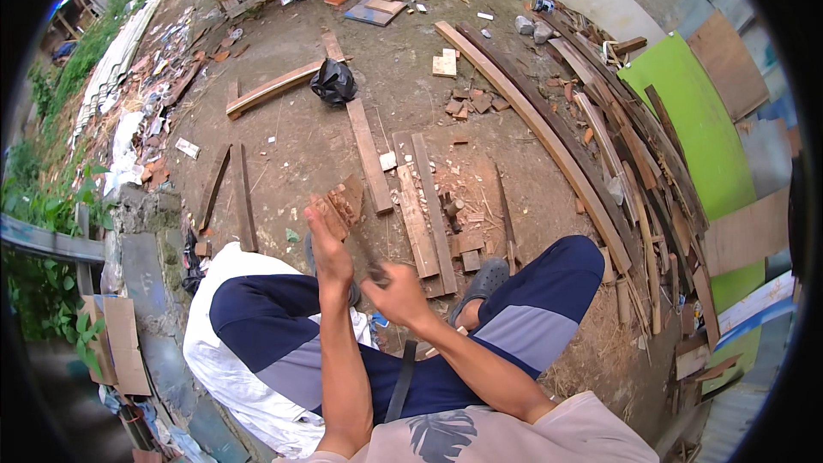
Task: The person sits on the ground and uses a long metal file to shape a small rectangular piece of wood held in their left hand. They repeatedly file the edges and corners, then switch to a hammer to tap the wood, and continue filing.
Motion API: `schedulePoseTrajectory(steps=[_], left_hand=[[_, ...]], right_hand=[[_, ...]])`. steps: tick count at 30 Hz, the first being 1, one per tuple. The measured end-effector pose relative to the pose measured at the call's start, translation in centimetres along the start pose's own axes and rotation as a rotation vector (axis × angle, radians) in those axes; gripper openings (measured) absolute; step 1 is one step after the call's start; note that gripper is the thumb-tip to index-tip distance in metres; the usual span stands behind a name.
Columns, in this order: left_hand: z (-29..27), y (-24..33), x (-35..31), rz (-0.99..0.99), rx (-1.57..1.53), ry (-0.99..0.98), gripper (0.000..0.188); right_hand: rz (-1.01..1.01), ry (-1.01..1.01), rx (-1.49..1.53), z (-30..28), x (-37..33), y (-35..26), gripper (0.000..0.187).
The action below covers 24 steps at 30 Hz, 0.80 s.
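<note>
Grip: left hand, rough wood; right hand, slim dark tool.

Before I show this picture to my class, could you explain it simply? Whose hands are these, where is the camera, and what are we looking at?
There is no machine here: a person works with two bare hands. The single picture comes from a wide fisheye camera worn on the head, looking down, so straight edges bend near the rim.

The left hand holds a rough wooden piece. The right hand grips a narrow, dark tool; its exact kind is hard to tell.

On the ground lie wooden planks, a black plastic bag and broken reddish pieces. A bright green panel stands at the right.
</note>
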<state>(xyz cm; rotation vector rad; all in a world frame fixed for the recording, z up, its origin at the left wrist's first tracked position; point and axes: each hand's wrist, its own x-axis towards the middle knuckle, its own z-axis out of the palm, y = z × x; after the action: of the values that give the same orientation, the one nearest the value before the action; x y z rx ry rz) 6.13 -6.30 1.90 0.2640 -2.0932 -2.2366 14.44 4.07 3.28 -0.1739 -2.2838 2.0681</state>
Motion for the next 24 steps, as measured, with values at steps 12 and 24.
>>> schedulePoseTrajectory(steps=[12,24], left_hand=[[0.8,2.3,-0.5,0.069,0.102,-0.027,0.070],[-0.6,-0.6,0.9,0.054,0.088,0.005,0.079]], right_hand=[[0.019,0.086,-0.417,-0.7,0.6,3.1,0.021],[-0.010,0.011,0.220,-4.0,-1.0,-6.0,0.019]])
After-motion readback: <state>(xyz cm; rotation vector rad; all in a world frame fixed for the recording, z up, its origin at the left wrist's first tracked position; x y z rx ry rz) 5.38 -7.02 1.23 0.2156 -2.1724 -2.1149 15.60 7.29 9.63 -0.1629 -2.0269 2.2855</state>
